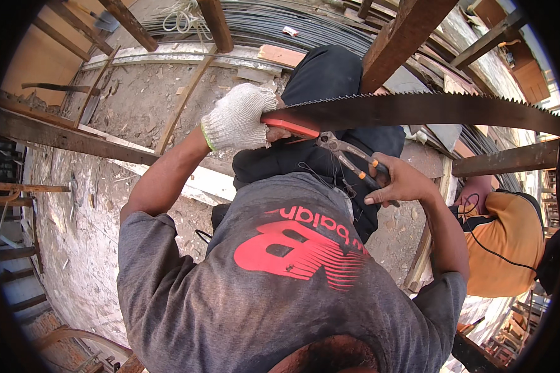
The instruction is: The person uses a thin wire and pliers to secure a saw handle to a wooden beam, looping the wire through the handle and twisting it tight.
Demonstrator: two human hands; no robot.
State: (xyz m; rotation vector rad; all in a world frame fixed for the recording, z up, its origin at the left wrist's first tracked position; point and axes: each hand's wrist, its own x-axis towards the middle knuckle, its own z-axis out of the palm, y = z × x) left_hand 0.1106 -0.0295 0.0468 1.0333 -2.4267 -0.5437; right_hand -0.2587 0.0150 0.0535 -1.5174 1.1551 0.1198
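Bare, dusty ground (137, 102) strewn with chips spread out around me in the head view, crossed by upright and slanting wooden posts (401, 40). Beyond my knees lay a bundle of long dark rods (255, 25), with a coil of pale cord (183, 17) near its left end. Off to my right, another person in an orange top (504, 242) was close by, partly cut off by the dark rim.

My left hand (239, 118), in a white knitted glove, was wrapped round the red handle (298, 126) of a large saw, fingers closed on its rear part, with some bare skin showing past the glove's edge. From there the saw blade (417, 110) reached out to my right over my dark trousers (323, 68), well past my other hand, its toothed edge turned away from my body.

My bare right hand (404, 180) was clamped on the orange-and-black grips of a pair of pliers (348, 158), thumb on the near grip and fingers round the far one. The pliers' head pointed back toward my left, right at the front end of the saw handle; whether its jaws pinched anything, I could not tell.
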